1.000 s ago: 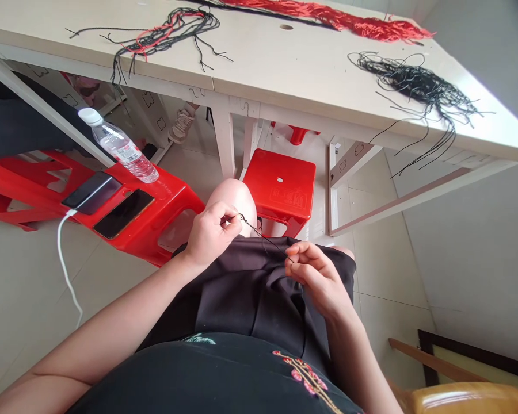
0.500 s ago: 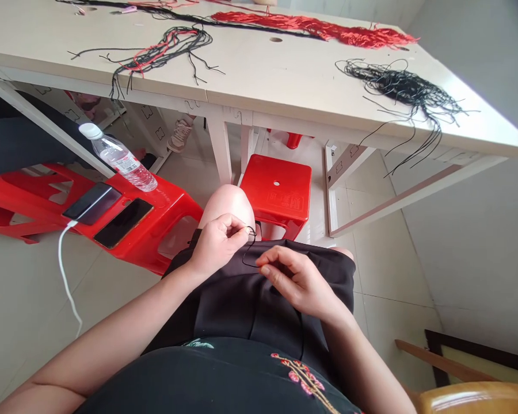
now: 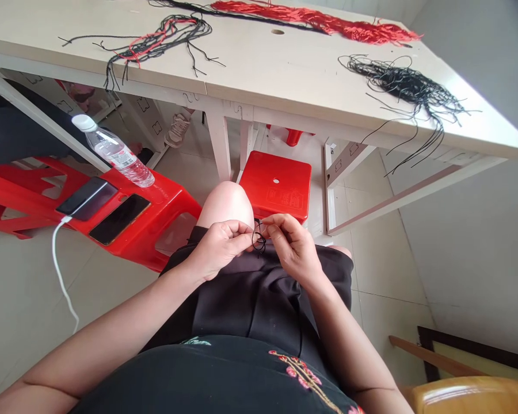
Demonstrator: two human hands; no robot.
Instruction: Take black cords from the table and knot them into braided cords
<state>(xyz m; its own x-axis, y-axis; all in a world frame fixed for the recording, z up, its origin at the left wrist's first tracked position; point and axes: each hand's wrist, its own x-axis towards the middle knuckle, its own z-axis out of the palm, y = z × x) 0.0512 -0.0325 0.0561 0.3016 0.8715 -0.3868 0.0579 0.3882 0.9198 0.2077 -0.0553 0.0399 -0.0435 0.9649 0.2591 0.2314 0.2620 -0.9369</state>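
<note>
A thin black cord (image 3: 259, 242), bent into small loops, hangs between my two hands above my lap. My left hand (image 3: 224, 244) pinches it from the left, thumb against forefinger. From the right, my right hand (image 3: 291, 244) pinches the cord near its upper part, thumb and forefinger together. The fingertips of both hands are close to each other, and they partly hide the cord. Below the hands lies the dark cloth over my lap (image 3: 259, 310).
On the table (image 3: 276, 86) ahead lie a black cord bundle (image 3: 406, 83), a red cord bundle (image 3: 319, 22) and mixed black-and-red cords (image 3: 164, 40). To the left, a red stool (image 3: 164, 195) bears a water bottle (image 3: 116, 152) and two phones (image 3: 120, 219). Another red stool (image 3: 276, 184) stands ahead.
My right hand has risen and moved in toward my left hand. The cord, earlier stretched down between the hands, now forms loops at the fingertips. The view has shifted slightly.
</note>
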